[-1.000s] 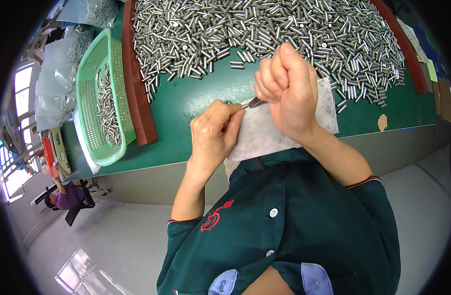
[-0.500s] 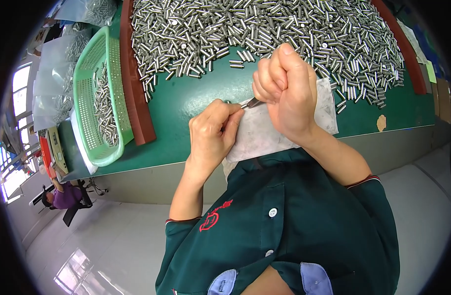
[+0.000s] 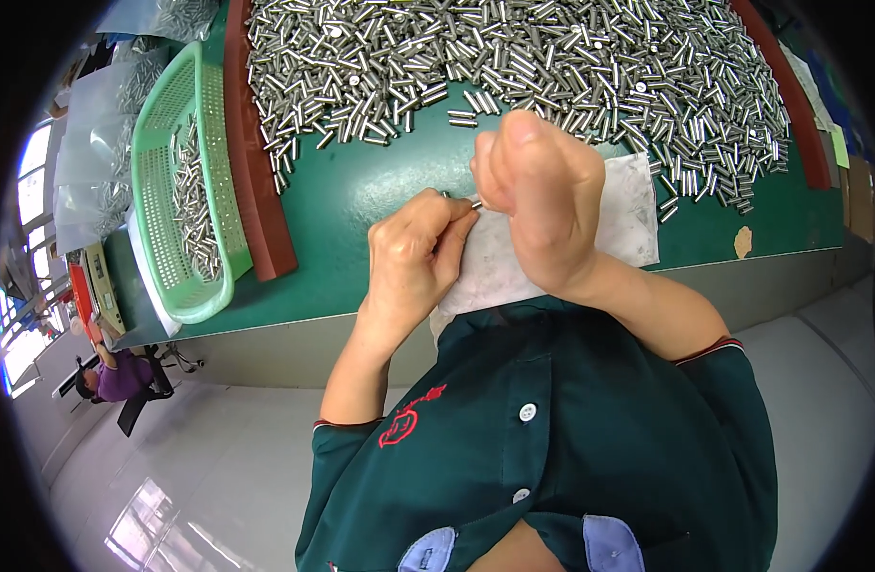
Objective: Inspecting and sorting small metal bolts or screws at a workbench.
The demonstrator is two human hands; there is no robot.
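Observation:
My left hand (image 3: 414, 250) is closed in a pinch, and the end of a small metal pin (image 3: 475, 204) shows at its fingertips. Close beside it on the right, my right hand (image 3: 544, 195) is curled into a fist with the thumb uppermost. The slim dark tool in the right fist is hidden behind the hand now. Both hands are over a smudged white cloth (image 3: 633, 214) at the near edge of the green table (image 3: 352, 191). Beyond them spreads a large heap of shiny metal pins (image 3: 533, 57).
Dark red rails (image 3: 256, 191) border the heap on both sides. On the left stands a green mesh basket (image 3: 152, 219) holding pins, with clear bags of pins (image 3: 99, 153) beyond. A brown scrap (image 3: 742, 242) lies at the right. Farther left sits another person (image 3: 123, 377).
My right fist has turned and come slightly lower and to the left, so the dark tool no longer shows. The left hand keeps its pinch in nearly the same place.

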